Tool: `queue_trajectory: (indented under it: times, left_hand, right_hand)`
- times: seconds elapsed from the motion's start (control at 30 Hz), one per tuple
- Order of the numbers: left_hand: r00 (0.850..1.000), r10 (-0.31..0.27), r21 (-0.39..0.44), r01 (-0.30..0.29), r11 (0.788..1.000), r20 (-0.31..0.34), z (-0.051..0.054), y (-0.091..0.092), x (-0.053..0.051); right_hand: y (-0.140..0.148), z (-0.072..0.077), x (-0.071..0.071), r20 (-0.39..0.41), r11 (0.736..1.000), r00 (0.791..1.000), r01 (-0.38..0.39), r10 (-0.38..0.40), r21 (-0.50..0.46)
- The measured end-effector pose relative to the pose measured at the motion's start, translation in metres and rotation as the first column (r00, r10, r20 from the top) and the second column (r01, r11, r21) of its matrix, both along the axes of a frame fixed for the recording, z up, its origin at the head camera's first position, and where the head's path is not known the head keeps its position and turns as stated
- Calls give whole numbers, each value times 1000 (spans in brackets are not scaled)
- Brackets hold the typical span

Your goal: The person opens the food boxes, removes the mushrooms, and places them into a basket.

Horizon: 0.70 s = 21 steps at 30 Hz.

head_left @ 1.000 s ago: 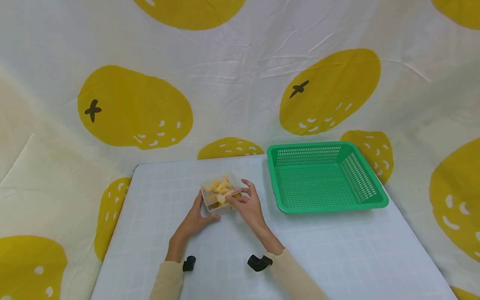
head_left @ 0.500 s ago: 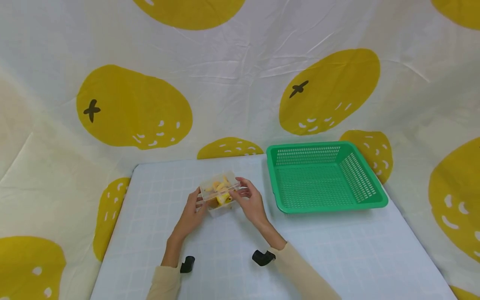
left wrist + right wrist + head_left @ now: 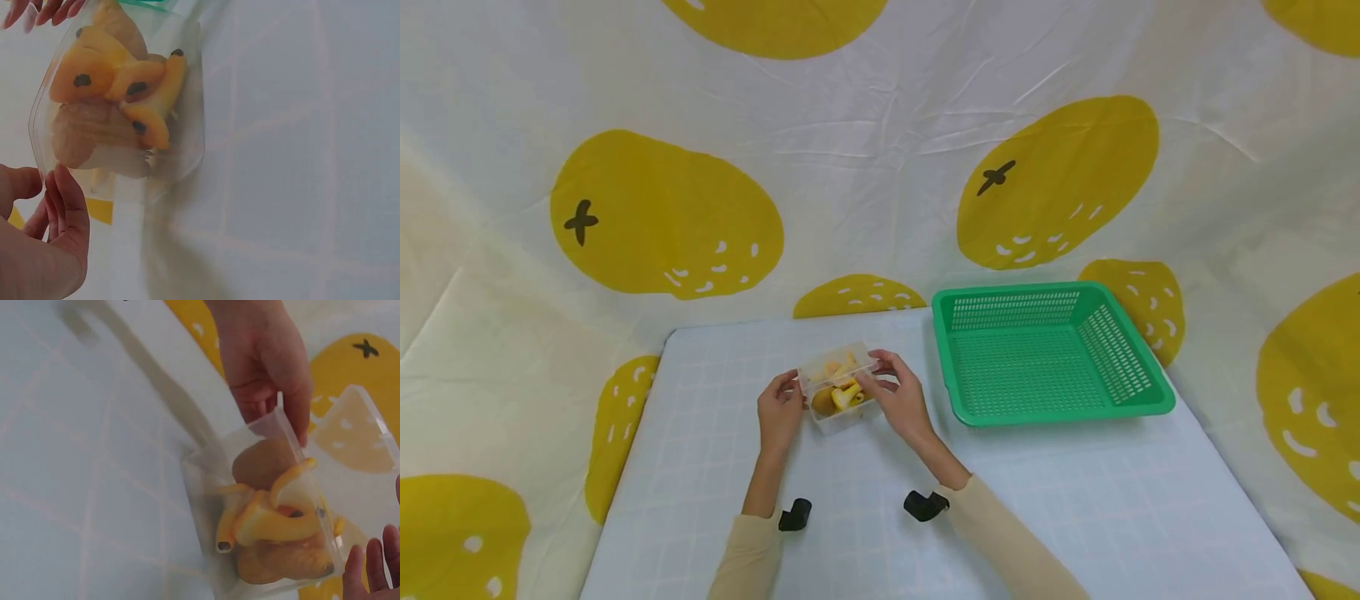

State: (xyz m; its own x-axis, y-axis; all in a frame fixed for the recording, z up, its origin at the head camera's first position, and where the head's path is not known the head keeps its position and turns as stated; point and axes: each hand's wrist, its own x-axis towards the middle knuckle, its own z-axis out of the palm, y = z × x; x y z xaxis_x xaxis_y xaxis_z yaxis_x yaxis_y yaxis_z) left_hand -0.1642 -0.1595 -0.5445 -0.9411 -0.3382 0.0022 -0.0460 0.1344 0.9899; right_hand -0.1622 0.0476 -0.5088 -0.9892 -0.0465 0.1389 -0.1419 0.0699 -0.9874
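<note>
A clear plastic box [image 3: 841, 424] stands on the table. It holds yellow banana-shaped pieces [image 3: 275, 522] with dark tips and brown rounded pieces [image 3: 262, 462]. A clear lid [image 3: 829, 361] is tilted over the box's rear part, leaving the front uncovered. My left hand [image 3: 780, 414] pinches the box's left rim between thumb and fingers, as the left wrist view shows at close range [image 3: 53, 231]. At the lid's right edge, my right hand [image 3: 901, 402] holds it between thumb and fingers; only some of its fingertips [image 3: 375, 565] enter the right wrist view.
To the right of the box is a green perforated basket [image 3: 1026, 417]. A pale checked cloth covers the table [image 3: 715, 467]. Behind rises a white curtain [image 3: 865, 167] with large yellow fruit prints.
My left hand has moved from the box's front left corner to its left side. My right hand has shifted slightly up with the lid, baring more of the front contents.
</note>
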Motion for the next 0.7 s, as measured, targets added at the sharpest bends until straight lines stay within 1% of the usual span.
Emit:
queue_trajectory:
  times: [0.07, 0.13, 0.27, 0.37, 0.5, 0.6, 0.7]
  left_hand:
    - [1000, 11, 54, -11, 998, 3, 0, 0, 0]
    - [1000, 20, 90, -21, 996, 14, 0, 1, 1]
    - [998, 43, 105, -48, 993, 49, 2, 3, 3]
    - [997, 56, 120, -63, 991, 62, 4, 5, 4]
    - [996, 64, 173, -75, 982, 70, 4, 5, 4]
    - [994, 70, 185, -84, 979, 80, 3, 5, 5]
    - [994, 73, 186, -86, 979, 75, 2, 5, 5]
  right_hand:
    - [-1, -7, -5, 5, 1000, 1000, 8, -8, -4]
    - [-2, -5, -6, -2, 1000, 1000, 19, -19, 7]
    - [-2, -1, -10, -8, 999, 1000, 27, -27, 27]
    - [-3, 5, -15, -18, 997, 999, 46, -45, 64]
    - [-5, 13, -24, -30, 992, 997, 70, -67, 103]
    - [-9, 19, -31, -11, 990, 997, 73, -72, 119]
    - [-14, 21, -38, 23, 990, 997, 66, -69, 125]
